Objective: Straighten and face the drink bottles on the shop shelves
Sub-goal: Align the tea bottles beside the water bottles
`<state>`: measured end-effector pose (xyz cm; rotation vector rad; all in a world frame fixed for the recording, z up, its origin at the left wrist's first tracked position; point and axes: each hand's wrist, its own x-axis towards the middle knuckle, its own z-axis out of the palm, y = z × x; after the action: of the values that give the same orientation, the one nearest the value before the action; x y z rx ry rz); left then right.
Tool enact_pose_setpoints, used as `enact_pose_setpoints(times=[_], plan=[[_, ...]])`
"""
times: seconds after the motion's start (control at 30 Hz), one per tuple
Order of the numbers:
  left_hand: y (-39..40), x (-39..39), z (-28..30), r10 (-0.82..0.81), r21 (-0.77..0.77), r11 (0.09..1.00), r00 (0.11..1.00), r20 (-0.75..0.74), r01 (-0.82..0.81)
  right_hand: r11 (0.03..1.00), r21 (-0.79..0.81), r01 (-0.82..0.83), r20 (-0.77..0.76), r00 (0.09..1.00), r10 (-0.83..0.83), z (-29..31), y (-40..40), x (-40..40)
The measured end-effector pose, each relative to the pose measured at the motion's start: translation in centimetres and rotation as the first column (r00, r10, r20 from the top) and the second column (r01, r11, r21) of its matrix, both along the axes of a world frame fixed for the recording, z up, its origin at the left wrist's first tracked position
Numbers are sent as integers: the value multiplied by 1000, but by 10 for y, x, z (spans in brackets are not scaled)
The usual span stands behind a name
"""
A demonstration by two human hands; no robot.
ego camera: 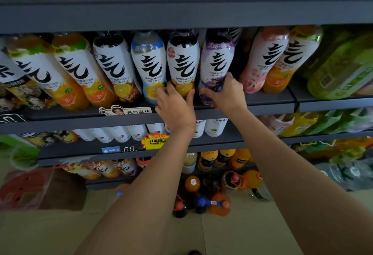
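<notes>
Fingers of your left hand (175, 107) wrap the base of the cola bottle (182, 60) at frame centre, while your right hand (224, 91) grips the foot of the purple bottle (217, 63) just beside it. Both bottles stand upright near the shelf lip (262, 103), labels outward. A dark gap opens right of the purple bottle, so you likely have room to slide it that way.

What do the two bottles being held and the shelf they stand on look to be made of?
Purple-label bottle in the right hand and dark-topped bottle in the left hand: probably clear plastic under a glossy printed film sleeve, going by the sheen and wrinkles near the necks. Shelf: likely painted metal, matte dark grey, thin with a folded front lip.
</notes>
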<state>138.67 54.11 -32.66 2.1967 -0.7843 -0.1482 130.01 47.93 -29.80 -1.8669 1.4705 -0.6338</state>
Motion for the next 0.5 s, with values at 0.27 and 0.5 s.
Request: enact_pose_setpoints(times=[0.27,0.5], plan=[[1,3,8,-67,45,997,998,-12,68,997,73,-4,11,1000,3,5,-3,1],[5,7,8,-102,82,992,994,27,100,997,81,11,5,1000,-11,4,-1,1]])
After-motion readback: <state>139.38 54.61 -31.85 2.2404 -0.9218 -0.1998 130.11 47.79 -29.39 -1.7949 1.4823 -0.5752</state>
